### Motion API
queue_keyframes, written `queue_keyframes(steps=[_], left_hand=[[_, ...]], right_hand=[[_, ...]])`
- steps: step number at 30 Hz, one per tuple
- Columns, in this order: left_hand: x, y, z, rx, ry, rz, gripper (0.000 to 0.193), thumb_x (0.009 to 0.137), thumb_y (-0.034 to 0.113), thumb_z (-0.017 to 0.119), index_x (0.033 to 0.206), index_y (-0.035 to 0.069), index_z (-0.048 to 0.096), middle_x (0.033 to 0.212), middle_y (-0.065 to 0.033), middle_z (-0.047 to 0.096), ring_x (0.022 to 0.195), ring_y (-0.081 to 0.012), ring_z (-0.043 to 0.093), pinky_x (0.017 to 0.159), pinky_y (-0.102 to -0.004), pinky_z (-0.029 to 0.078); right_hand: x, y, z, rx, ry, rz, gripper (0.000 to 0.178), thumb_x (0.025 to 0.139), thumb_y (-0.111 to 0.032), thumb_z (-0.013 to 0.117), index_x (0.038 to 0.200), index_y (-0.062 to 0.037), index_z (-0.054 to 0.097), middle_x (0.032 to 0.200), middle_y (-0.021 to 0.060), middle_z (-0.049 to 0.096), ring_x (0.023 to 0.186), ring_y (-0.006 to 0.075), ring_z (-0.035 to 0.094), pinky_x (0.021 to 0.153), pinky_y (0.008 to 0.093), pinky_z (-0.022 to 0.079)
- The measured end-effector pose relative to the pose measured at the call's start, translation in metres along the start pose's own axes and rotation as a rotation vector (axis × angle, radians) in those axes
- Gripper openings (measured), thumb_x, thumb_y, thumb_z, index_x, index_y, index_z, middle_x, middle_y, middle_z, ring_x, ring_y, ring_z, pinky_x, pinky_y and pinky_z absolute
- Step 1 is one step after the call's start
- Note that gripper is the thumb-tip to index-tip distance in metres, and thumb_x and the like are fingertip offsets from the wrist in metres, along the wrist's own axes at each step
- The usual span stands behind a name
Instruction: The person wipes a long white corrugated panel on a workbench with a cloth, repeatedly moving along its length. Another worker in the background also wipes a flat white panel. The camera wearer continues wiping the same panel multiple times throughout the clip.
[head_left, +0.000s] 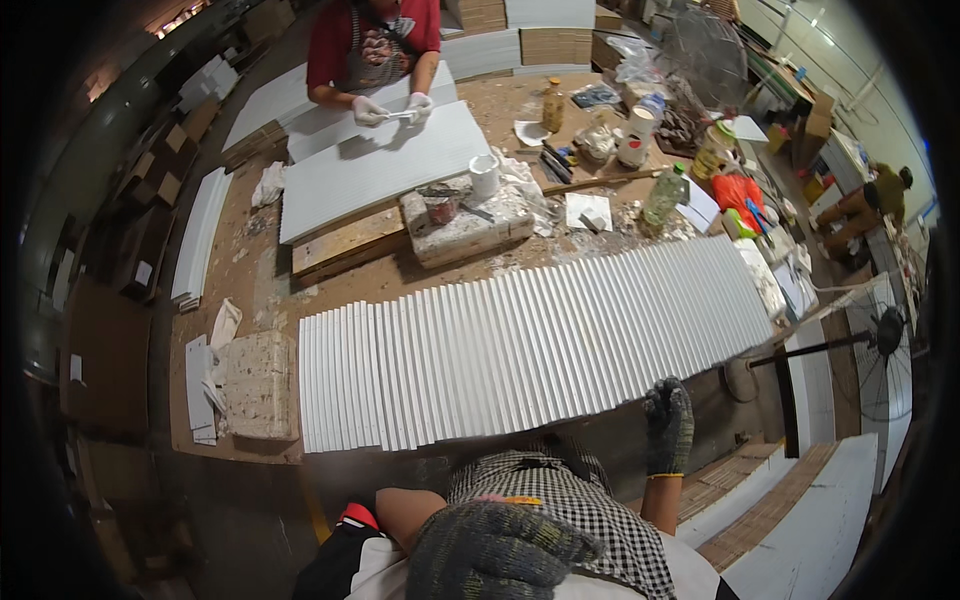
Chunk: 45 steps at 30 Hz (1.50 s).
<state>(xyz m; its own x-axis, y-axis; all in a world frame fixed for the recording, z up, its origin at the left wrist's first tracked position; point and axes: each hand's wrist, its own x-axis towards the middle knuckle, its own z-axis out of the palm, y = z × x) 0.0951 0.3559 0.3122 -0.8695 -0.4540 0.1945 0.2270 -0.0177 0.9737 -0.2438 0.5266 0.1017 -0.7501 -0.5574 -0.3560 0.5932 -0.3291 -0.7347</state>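
Note:
A long row of thin white strips (520,340) lies overlapped side by side across the near part of the worktable. My right hand (668,430), in a dark knitted glove with a yellow cuff edge, is at the near ends of the strips toward the right. Its fingers are bent and bunched; anything in them is hidden. Close in front of my chest, my left hand (500,552) wears the same kind of glove. Its fingers look curled together, and the palm side is out of sight. A checkered apron (540,485) shows between my arms.
Across the worktable (270,270), a person in white gloves (390,112) handles a small white piece over a stack of white panels (400,160). A crusted block (470,230) carries a white cup (484,176). Bottles stand at the far right. A fan (888,332) stands right.

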Motion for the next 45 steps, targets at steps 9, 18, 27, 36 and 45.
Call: queue_keyframes(steps=[9,18,27,36,45], left_hand=[[0.067,-0.014,-0.006,-0.062,0.015,0.046,0.042,0.097,0.031,0.077,0.126,0.001,0.073,0.124,-0.0201,0.070,0.123,-0.0367,0.065,0.119,-0.0546,0.046],[0.149,-0.030,0.020,-0.045,0.170,0.032,0.040,0.098,0.031,0.076,0.125,0.001,0.073,0.121,-0.0192,0.071,0.121,-0.0356,0.066,0.118,-0.0536,0.047],[0.211,-0.064,0.030,-0.112,0.336,-0.024,0.039,0.100,0.030,0.075,0.124,0.000,0.073,0.118,-0.0183,0.072,0.119,-0.0345,0.067,0.118,-0.0525,0.048],[0.222,-0.075,0.035,-0.136,0.449,-0.010,0.037,0.101,0.029,0.075,0.123,0.000,0.073,0.115,-0.0173,0.073,0.117,-0.0333,0.068,0.118,-0.0515,0.049],[0.161,-0.059,0.046,-0.188,0.694,-0.030,0.036,0.102,0.028,0.074,0.122,-0.001,0.073,0.113,-0.0164,0.074,0.115,-0.0322,0.069,0.117,-0.0504,0.050]], right_hand=[[0.040,-0.073,0.112,-0.568,-0.642,-0.264,0.030,0.113,-0.020,0.060,0.130,0.0010,0.070,0.119,0.0138,0.076,0.103,0.0243,0.074,0.090,0.0387,0.060],[0.159,-0.094,0.192,-0.998,-1.126,-0.321,0.028,0.108,-0.015,0.068,0.131,-0.0013,0.073,0.122,0.0145,0.075,0.110,0.0236,0.074,0.098,0.0376,0.060],[0.315,-0.071,0.191,-1.514,-1.268,-0.291,0.032,0.111,-0.031,0.065,0.129,-0.0080,0.075,0.122,0.0144,0.079,0.109,0.0281,0.077,0.101,0.0422,0.060],[0.522,0.064,0.163,-1.902,-0.830,-0.727,0.043,0.103,-0.037,0.065,0.131,-0.0049,0.072,0.127,0.0266,0.073,0.119,0.0473,0.069,0.103,0.0529,0.055],[0.557,0.070,0.173,-2.068,-0.770,-0.333,0.075,0.102,-0.066,0.055,0.124,0.0037,0.072,0.125,0.0314,0.072,0.120,0.0516,0.069,0.105,0.0540,0.056]])
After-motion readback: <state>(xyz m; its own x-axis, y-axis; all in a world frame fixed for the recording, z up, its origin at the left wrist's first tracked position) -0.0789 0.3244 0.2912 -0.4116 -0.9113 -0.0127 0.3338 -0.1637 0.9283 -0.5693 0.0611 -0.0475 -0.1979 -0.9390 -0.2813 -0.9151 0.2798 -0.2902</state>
